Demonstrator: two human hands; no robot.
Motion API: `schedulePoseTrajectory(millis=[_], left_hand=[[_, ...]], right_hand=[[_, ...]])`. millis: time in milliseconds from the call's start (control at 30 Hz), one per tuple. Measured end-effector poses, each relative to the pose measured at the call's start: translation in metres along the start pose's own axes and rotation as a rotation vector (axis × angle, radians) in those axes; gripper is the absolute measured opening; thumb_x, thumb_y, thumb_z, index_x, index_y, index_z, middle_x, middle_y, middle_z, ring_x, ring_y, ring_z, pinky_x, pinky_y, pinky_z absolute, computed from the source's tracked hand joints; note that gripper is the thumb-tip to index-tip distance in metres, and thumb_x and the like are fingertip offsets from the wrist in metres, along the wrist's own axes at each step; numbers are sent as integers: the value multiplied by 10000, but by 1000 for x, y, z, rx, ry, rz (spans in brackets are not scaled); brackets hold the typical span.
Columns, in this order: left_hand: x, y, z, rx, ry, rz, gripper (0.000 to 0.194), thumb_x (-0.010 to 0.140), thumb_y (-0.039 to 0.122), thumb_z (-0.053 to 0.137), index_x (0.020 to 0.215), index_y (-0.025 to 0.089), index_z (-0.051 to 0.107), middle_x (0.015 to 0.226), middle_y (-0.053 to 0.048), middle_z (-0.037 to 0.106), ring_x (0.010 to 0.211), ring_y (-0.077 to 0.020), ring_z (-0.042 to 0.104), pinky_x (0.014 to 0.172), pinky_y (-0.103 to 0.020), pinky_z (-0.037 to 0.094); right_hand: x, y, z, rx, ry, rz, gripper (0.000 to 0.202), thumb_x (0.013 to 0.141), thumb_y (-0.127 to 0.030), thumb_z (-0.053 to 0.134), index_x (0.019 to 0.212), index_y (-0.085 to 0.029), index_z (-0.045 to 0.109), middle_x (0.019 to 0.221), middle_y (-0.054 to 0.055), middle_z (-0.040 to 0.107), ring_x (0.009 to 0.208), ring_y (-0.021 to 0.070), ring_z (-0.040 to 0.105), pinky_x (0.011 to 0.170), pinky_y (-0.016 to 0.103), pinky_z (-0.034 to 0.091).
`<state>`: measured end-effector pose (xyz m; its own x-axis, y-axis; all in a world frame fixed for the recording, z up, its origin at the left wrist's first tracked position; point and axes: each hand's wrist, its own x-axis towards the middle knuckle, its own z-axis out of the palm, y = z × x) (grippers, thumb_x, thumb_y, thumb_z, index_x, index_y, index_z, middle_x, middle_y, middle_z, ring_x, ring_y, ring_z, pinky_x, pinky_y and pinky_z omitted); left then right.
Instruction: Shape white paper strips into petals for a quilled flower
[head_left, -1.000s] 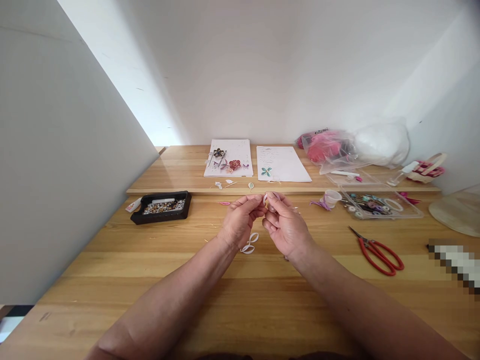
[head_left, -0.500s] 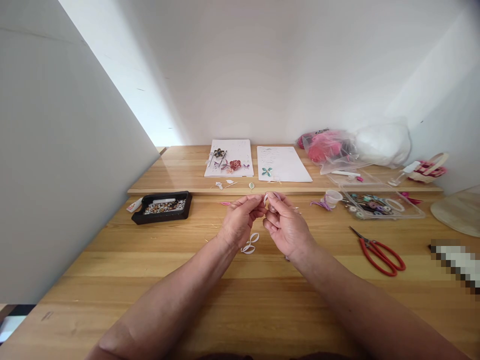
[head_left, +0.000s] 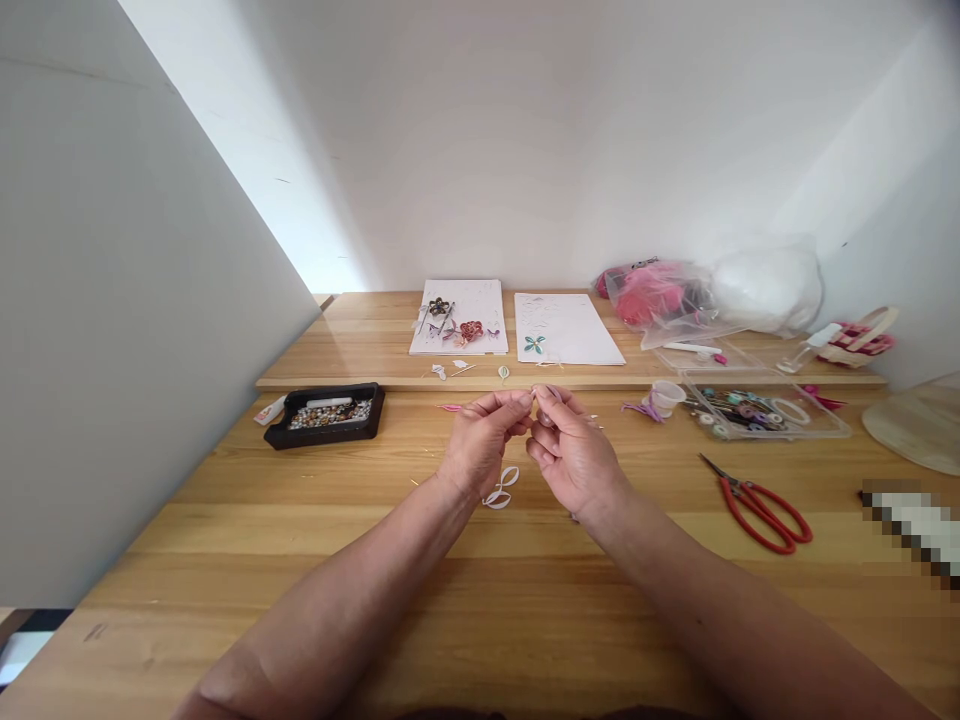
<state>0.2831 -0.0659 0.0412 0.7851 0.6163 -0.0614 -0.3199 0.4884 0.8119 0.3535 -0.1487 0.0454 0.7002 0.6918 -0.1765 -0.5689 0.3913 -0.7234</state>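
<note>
My left hand (head_left: 480, 435) and my right hand (head_left: 575, 440) meet over the middle of the table, both pinched closed. Between their fingertips is a thin whitish strip (head_left: 535, 391), mostly covered by fingers; its full shape cannot be made out. Part of something pale purple shows behind my right thumb. On the table just below the hands lie white petal-shaped loops (head_left: 498, 492) of narrow strip, partly beside my left wrist. Beyond the fingertips, a small leaf-shaped loop piece (head_left: 503, 372) rests near the step of the raised back shelf.
Red-handled scissors (head_left: 765, 512) lie at right, near a clear box (head_left: 814, 430) of beads and a small cup (head_left: 666, 398). A black tray (head_left: 322, 434) of beads stands left. Paper stacks (head_left: 574, 315) and plastic bags (head_left: 765, 290) occupy the back shelf.
The white loop that stood up between my fingertips is now pressed smaller and more hidden. Both hands have stayed nearly in place, fingertips slightly closer together.
</note>
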Motion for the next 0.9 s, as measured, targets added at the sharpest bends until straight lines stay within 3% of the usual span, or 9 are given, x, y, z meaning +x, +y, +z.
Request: schedulePoseTrajectory(millis=[433,900], left_hand=[[0,-5,2,-25,37,-19,233,621,267,869,670,112,702,615,1,609,590,-67,495,591,-209,380],[5,10,-8,190,5,123,228,709,332,827,726,132,719,694,-4,636,640,-81,501,668,-246,412]], right_hand=[[-1,3,1,-1,-9,-4,368,632,-335,901,788,-204,594,535,-119,453,367,10,267,344,162,228],[-6,3,5,-31,-30,33,375,605,-276,916,806,-178,616,712,-61,586,454,6,370,415,150,316]])
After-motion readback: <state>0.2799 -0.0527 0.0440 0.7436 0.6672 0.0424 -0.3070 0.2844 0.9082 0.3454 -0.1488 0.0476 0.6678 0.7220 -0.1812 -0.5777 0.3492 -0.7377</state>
